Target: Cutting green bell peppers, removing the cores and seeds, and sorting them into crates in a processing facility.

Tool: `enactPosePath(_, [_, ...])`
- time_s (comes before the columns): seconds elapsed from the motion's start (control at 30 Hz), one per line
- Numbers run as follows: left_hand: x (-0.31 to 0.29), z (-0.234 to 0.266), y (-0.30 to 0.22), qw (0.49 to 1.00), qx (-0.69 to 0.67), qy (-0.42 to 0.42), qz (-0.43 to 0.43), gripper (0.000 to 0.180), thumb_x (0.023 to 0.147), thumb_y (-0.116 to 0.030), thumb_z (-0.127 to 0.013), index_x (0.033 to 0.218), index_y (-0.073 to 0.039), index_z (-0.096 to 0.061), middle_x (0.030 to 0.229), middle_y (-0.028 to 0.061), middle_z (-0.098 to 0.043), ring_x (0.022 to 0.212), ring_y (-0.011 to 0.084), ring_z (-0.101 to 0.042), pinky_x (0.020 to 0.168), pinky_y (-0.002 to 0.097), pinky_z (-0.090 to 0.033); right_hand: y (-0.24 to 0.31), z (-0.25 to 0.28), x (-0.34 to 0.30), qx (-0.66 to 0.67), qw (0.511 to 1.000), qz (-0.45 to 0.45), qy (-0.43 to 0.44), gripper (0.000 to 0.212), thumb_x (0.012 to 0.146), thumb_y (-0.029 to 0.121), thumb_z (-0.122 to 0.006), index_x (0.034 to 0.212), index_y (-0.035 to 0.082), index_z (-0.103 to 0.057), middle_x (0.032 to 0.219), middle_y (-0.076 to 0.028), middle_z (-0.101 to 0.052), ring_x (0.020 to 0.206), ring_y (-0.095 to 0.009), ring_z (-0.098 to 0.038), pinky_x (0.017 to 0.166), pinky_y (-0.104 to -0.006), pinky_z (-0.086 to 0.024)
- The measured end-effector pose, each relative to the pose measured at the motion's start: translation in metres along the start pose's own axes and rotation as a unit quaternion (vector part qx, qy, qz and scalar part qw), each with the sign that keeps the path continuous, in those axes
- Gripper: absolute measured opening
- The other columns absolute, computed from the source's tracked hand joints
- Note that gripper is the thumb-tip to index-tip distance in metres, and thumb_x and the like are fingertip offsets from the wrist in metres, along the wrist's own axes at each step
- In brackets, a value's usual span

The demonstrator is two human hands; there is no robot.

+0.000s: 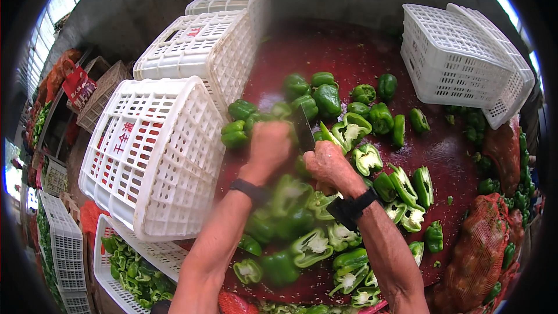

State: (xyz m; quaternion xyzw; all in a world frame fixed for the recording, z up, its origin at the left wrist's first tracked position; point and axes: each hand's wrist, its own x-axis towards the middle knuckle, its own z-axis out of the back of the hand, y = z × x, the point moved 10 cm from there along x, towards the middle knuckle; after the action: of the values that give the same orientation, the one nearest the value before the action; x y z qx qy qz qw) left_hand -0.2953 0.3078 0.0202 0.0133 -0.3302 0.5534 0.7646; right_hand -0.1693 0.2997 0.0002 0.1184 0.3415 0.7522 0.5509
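right hand [325, 164] at frame centre, fingers clamped on knife [304, 130], left hand [271, 144] adjacent, blurred, finger state indeterminable, whole and cut green bell peppers [328, 101] from upper centre to lower centre, on red work surface [450, 166]

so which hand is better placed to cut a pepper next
Probably the right hand: it grips the knife, close to whole peppers. The left hand is blurred, and no knife shows in it.

L hand [271, 144] blurred, its fingers hard to make out; R hand [326, 164] close by, curled tight; L forearm [210, 235] & R forearm [385, 244] bare, extended fwd, slanting inward.
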Motion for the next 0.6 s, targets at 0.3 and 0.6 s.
enactPosePath(0.3, [-0.006,0.003,0.003,0.999,-0.011,-0.041,-0.005,0.009,0.076,-0.011,-0.063,0.084,-0.006,-0.061,0.081,0.0130,-0.061,0.083,0.0328,-0.060,0.081,0.0447,-0.042,0.019,0.003,-0.003,0.003,0.998,0.051,-0.020,0.021,0.065,0.014,-0.072,0.067,-0.003,-0.060,0.065,-0.021,-0.058,0.067,-0.035,-0.064,0.060,-0.0455,-0.053])
enactPosePath(0.6, [-0.006,0.000,0.007,0.999,-0.026,-0.047,-0.001,0.012,0.075,-0.012,-0.060,0.085,-0.007,-0.065,0.081,0.0130,-0.063,0.083,0.0320,-0.060,0.080,0.0434,-0.042,0.012,-0.009,0.007,-0.174,0.978,0.111,-0.010,0.027,0.045,0.008,-0.076,0.067,0.006,-0.060,0.062,-0.010,-0.057,0.064,-0.027,-0.061,0.058,-0.0391,-0.050])
